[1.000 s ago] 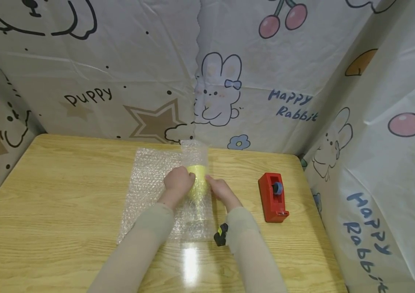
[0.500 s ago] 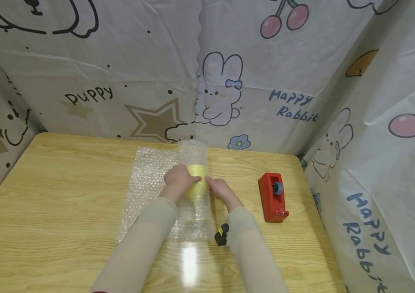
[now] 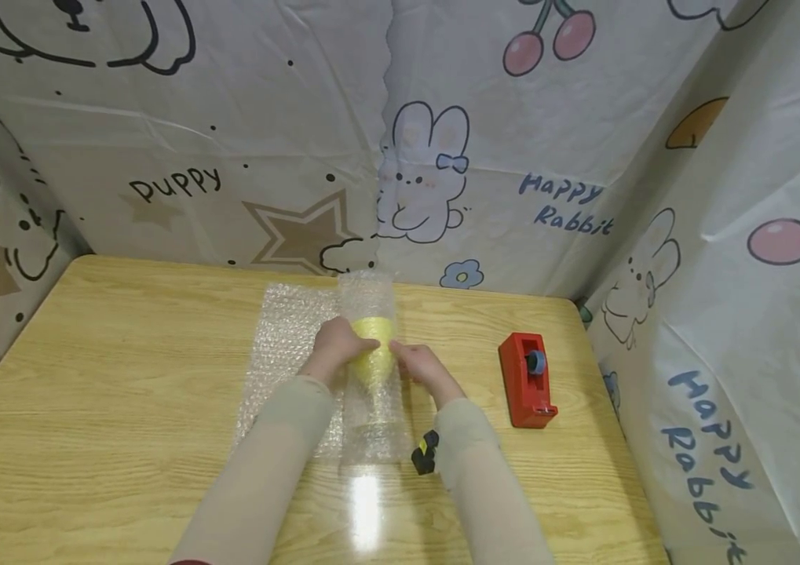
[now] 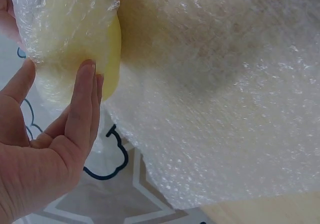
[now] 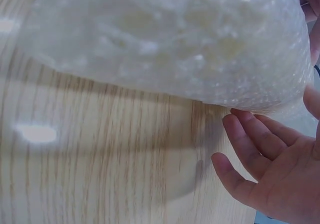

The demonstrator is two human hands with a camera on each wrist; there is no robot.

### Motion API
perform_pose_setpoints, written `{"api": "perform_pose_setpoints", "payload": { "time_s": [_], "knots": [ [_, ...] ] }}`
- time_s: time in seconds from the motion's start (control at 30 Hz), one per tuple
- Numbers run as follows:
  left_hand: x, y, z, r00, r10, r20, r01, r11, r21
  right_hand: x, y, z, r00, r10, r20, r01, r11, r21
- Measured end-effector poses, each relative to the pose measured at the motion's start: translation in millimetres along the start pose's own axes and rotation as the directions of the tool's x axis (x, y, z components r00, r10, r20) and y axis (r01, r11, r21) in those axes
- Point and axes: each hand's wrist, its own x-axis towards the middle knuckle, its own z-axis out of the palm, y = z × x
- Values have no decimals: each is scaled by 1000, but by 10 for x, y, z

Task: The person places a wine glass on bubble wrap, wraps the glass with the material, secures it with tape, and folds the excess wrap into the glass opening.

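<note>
1. Head view: the yellow object (image 3: 374,362) lies inside the wrap (image 3: 285,333), about midway along the table (image 3: 124,384), nearer its back edge. It narrows toward the front edge.
2. Your left hand (image 3: 337,344) presses the bundle, fingers fairly straight and spread wide from the thumb, which reaches over the top.
3. Your right hand (image 3: 424,367) has its fingertips at the bundle's other side, loosely bent rather than clenched.
4. You seem to be midway through rolling: a flat sheet of wrap lies toward the table's left edge.
5. Next likely calls for even pressure from both hands, turning the bundle leftward and keeping the layers snug; a slack turn could let the object slip endways.
6. Your dispenser (image 3: 523,384), near the table's right edge, looks untouched; taping probably waits until that sheet is taken up.
</note>
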Motion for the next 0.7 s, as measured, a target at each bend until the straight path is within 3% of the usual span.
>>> {"api": "perform_pose_setpoints", "payload": {
  "time_s": [0.27, 0.4, 0.57, 0.7],
  "knots": [
    [6, -103, -49, 997, -19, 69, 29, 989, -147, -4, -29, 61, 1000, -9, -22, 9, 1000, -6],
    [6, -91, -52, 996, -31, 85, 42, 991, -131, -8, -41, 98, 1000, -17, -19, 17, 1000, 1],
    [29, -116, -27, 997, -46, 63, 50, 996, -73, -20, -71, 104, 999, -36, -12, 36, 998, -42],
    [18, -164, -36, 996, -52, 70, 63, 985, -163, -31, -94, 75, 999, -32, -20, 31, 998, -53]
  ]
}}
